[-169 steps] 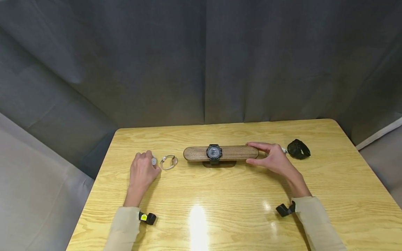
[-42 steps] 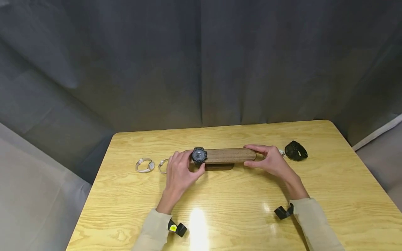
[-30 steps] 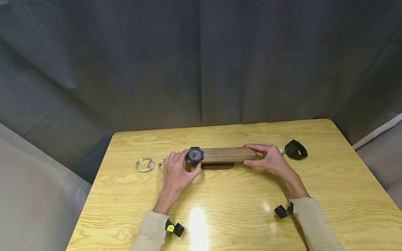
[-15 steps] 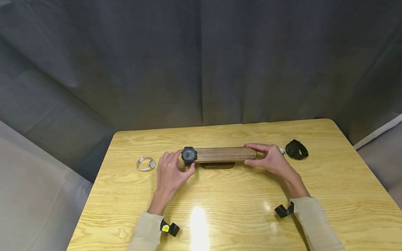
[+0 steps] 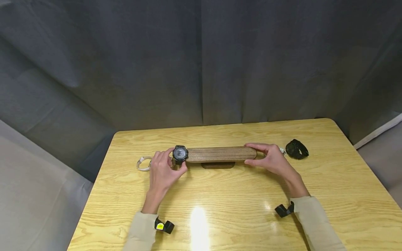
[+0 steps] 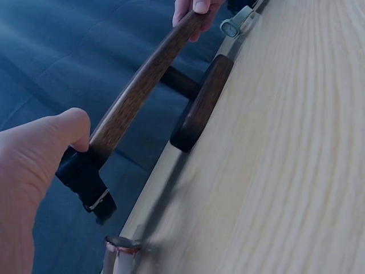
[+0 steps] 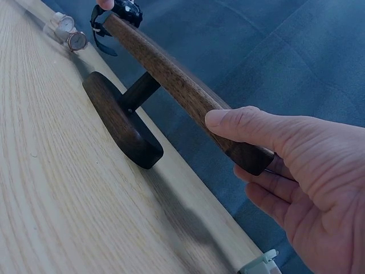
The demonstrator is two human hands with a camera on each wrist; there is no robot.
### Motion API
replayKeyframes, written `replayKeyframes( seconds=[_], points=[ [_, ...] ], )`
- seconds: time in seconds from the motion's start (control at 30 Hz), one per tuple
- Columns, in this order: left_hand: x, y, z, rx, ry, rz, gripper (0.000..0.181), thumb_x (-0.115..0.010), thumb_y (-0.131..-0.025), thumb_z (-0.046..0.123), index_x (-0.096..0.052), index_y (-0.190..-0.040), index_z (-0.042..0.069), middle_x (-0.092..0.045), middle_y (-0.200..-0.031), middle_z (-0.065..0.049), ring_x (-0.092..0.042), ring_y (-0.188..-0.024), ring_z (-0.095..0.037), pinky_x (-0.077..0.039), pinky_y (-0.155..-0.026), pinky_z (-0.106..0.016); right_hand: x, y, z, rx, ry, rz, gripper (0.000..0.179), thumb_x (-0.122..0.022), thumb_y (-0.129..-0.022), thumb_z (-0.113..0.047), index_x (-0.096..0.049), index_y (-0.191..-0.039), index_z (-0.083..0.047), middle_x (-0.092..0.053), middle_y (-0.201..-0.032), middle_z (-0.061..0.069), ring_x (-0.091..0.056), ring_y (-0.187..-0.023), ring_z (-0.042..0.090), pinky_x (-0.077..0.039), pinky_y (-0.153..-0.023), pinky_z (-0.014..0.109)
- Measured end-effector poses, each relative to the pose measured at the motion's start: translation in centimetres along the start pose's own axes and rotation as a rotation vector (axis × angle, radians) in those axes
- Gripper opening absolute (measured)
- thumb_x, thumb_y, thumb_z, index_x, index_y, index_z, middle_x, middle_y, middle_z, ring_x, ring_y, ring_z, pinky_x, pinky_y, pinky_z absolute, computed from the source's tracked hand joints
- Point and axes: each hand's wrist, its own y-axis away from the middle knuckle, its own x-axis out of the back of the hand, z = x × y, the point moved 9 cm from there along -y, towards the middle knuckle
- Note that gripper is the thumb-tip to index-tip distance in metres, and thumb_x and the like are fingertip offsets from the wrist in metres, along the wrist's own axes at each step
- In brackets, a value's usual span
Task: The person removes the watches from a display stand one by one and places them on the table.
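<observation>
A black digital watch [image 5: 180,153] sits at the left end of the brown wooden bar [image 5: 220,154] of a watch stand. My left hand [image 5: 161,174] pinches this watch, thumb at the near side and fingers at the far side. In the left wrist view, the watch's strap [image 6: 94,197] hangs below the bar's end; whether it still encircles the bar I cannot tell. My right hand [image 5: 272,160] grips the bar's right end between thumb and fingers. Below the bar, the stand's base [image 5: 218,166] rests on the table.
A white-strapped watch [image 5: 143,164] lies left of my left hand, and a rose-gold watch [image 7: 76,41] lies close to it, mostly hidden in the head view. Beyond my right hand are a pale green watch [image 6: 231,27] and another black watch [image 5: 296,149]. Dark curtain [image 5: 201,62] hangs behind the table.
My left hand let go of a white watch at the left, took hold of the black watch at mid-bar, and slid it leftward to the bar's end. My right hand stays on the bar.
</observation>
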Motion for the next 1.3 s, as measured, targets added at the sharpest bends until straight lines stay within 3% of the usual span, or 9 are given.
replayKeyframes(
  seconds=[0.23,0.47,0.6,0.73,0.87,1.03,1.3],
  points=[
    [0.5,-0.5,-1.1,0.028,0.002,-0.008,0.060,-0.087,-0.071,0.031,-0.073,-0.120,-0.001,-0.059,-0.067,-0.008,-0.049,-0.072,-0.020,-0.039,-0.059,-0.028,0.1,0.1,0.1,0.001,-0.001,0.007,0.057,-0.090,-0.084,-0.026,-0.071,-0.137,-0.016,-0.068,-0.139,0.007,-0.053,-0.140,0.032,-0.050,-0.072,0.026],
    [1.2,-1.7,-2.3,0.018,-0.009,-0.004,0.060,-0.088,-0.070,0.027,-0.072,-0.121,-0.002,-0.056,-0.067,-0.005,-0.049,-0.073,-0.022,-0.039,-0.061,-0.028,0.0,0.1,0.1,-0.005,0.016,0.009,0.057,-0.091,-0.084,-0.029,-0.071,-0.137,-0.018,-0.068,-0.139,0.004,-0.054,-0.140,0.030,-0.052,-0.087,0.019],
    [1.1,-2.7,-3.1,-0.002,-0.036,-0.019,0.059,-0.085,-0.072,0.025,-0.072,-0.122,-0.003,-0.053,-0.067,-0.002,-0.049,-0.072,-0.023,-0.038,-0.058,-0.029,-0.1,0.1,0.0,-0.011,0.029,0.007,0.058,-0.090,-0.084,-0.030,-0.070,-0.138,-0.018,-0.068,-0.140,0.004,-0.053,-0.140,0.031,-0.053,-0.090,0.026],
    [0.2,-3.3,-3.9,-0.004,-0.054,-0.061,0.059,-0.085,-0.073,0.024,-0.071,-0.123,-0.003,-0.054,-0.068,-0.003,-0.051,-0.074,-0.024,-0.040,-0.058,-0.032,-0.2,0.1,0.0,-0.012,0.028,0.002,0.059,-0.090,-0.085,-0.030,-0.069,-0.139,-0.018,-0.068,-0.140,0.004,-0.053,-0.140,0.031,-0.055,-0.101,0.043],
    [-1.2,-3.8,-4.6,-0.001,-0.075,-0.132,0.059,-0.086,-0.074,0.024,-0.071,-0.125,-0.002,-0.065,-0.076,-0.009,-0.055,-0.079,-0.026,-0.047,-0.066,-0.037,-0.4,0.1,-0.1,-0.006,0.016,-0.001,0.059,-0.090,-0.085,-0.030,-0.069,-0.139,-0.017,-0.067,-0.140,0.005,-0.053,-0.141,0.033,-0.051,-0.108,0.057],
    [-2.6,-4.0,-4.9,-0.019,-0.125,-0.188,0.059,-0.087,-0.074,0.023,-0.070,-0.125,-0.002,-0.076,-0.100,-0.018,-0.061,-0.087,-0.031,-0.055,-0.078,-0.043,-0.5,0.2,-0.1,-0.016,0.017,-0.004,0.060,-0.090,-0.085,-0.033,-0.069,-0.139,-0.019,-0.067,-0.141,0.005,-0.052,-0.142,0.033,-0.051,-0.107,0.056],
    [-4.2,-3.9,-5.1,-0.048,-0.172,-0.239,0.063,-0.093,-0.073,0.025,-0.069,-0.126,-0.001,-0.077,-0.106,-0.019,-0.064,-0.092,-0.033,-0.056,-0.083,-0.045,-0.7,0.3,-0.6,-0.014,0.003,-0.002,0.060,-0.090,-0.084,-0.031,-0.069,-0.139,-0.018,-0.067,-0.141,0.003,-0.052,-0.141,0.032,-0.052,-0.107,0.053]
  ],
)
